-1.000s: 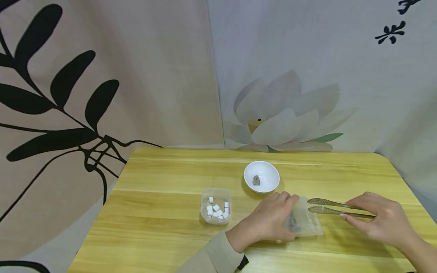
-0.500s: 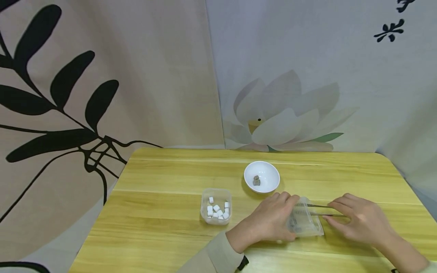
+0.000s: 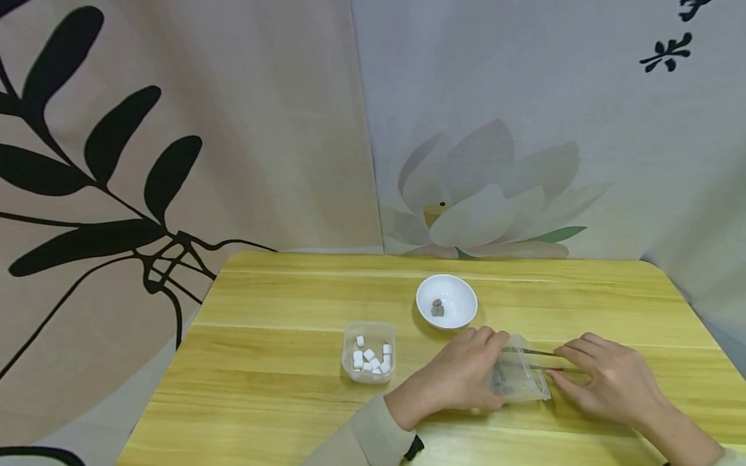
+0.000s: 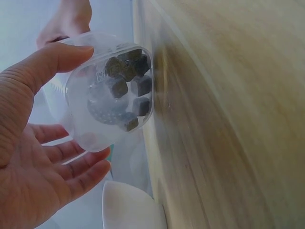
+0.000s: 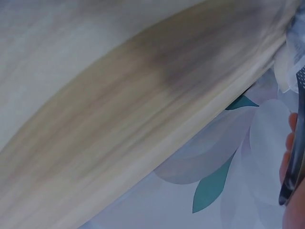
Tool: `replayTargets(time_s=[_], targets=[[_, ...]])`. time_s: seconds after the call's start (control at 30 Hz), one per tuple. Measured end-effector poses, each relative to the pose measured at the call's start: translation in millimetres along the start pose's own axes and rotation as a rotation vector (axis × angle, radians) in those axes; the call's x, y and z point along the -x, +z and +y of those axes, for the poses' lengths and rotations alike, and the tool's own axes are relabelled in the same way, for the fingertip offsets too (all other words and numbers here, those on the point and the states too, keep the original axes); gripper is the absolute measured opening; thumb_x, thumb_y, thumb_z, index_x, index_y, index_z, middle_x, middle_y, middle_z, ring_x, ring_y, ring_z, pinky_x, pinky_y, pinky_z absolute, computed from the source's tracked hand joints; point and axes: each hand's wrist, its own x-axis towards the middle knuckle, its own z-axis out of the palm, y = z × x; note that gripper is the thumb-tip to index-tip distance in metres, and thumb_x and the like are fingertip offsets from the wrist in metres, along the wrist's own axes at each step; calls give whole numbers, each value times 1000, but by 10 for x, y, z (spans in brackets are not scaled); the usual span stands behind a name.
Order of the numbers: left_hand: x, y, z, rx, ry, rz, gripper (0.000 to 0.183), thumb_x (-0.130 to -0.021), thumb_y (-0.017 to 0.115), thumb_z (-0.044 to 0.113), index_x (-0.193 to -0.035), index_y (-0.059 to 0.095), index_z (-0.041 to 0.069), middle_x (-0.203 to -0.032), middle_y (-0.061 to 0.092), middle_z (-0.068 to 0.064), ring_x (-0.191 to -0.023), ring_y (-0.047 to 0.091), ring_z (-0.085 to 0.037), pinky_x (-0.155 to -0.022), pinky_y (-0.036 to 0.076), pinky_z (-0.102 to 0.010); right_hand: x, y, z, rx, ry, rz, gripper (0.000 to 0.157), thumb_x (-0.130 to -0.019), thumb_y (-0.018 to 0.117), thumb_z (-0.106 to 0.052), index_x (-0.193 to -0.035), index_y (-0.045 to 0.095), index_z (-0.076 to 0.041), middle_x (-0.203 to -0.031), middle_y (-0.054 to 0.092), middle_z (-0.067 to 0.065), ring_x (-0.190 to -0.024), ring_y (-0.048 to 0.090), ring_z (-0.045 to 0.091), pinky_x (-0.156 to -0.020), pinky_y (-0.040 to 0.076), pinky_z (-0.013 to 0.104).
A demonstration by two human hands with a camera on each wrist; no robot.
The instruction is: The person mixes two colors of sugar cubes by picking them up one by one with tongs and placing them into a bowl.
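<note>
My left hand (image 3: 457, 375) grips a clear plastic container (image 3: 515, 382) that lies on its side, its mouth facing right. In the left wrist view several dark cubes (image 4: 116, 87) show through the container's wall, gathered on its lower side. With my right hand (image 3: 612, 378) I pinch a pair of metal tongs (image 3: 541, 353), both arms apart and reaching in through the mouth. Their perforated tip shows dimly through the plastic in the left wrist view; whether it touches a cube is hard to tell. The right wrist view catches only an edge of the tongs (image 5: 296, 148).
Behind the container stands a white bowl (image 3: 463, 304) with a few small grey-brown cubes (image 3: 438, 309) in it. To the left, a second clear container (image 3: 373, 329) holds several white cubes (image 3: 369, 355). All rest on a wooden table (image 3: 274, 362) with printed cloth behind.
The right hand has moved left, and the tongs' tips have gone from outside the mouth into the container. My left hand has kept its place, the container tilting slightly.
</note>
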Motion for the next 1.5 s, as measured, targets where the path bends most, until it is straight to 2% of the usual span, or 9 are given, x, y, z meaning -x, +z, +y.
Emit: replayTargets(time_s=[0.3, 0.5, 0.87, 1.13, 1.33, 1.5], targets=[[6, -11, 22, -13, -5, -8, 99, -73, 92, 50, -151, 45, 10, -128, 57, 4, -105, 50, -5, -91, 40, -14, -21, -49, 23, -46, 44, -76, 55, -100, 53, -58, -78, 77, -15, -77, 70, -7, -62, 65, 12, -49, 51, 25], [9, -7, 24, -16, -7, -7, 99, -73, 93, 50, -151, 45, 10, -129, 57, 3, -105, 50, -5, -91, 40, -15, -15, -67, 26, -13, 53, -128, 57, -100, 49, -59, -79, 77, -14, -77, 70, -7, -63, 64, 12, -50, 51, 27], [11, -19, 26, 7, -20, -21, 100, -74, 93, 48, -153, 44, 10, -131, 56, 4, -109, 50, -5, -95, 40, -16, -43, -60, 24, -23, 2, -67, 53, -99, 53, -56, -78, 77, -13, -77, 70, -6, -62, 64, 13, -49, 51, 28], [4, -6, 37, -15, -22, -20, 100, -73, 93, 50, -151, 45, 12, -128, 57, 5, -107, 50, -5, -93, 41, -16, -51, -40, -15, -18, 0, -113, 57, -102, 49, -55, -77, 77, -12, -76, 71, -5, -64, 64, 13, -51, 53, 30], [7, -2, 32, -26, -18, -15, 100, -73, 93, 51, -151, 45, 11, -128, 57, 4, -106, 51, -6, -92, 41, -16, -60, -41, 8, -43, -11, -46, 53, -101, 53, -54, -77, 77, -14, -75, 71, -7, -62, 63, 11, -50, 51, 27], [9, -12, 27, -12, -21, -21, 99, -73, 93, 50, -151, 45, 11, -126, 57, 5, -104, 50, -5, -91, 40, -15, -29, -89, 63, -72, 29, 17, 52, -99, 57, -57, -75, 77, -16, -74, 70, -9, -61, 63, 9, -50, 50, 23]])
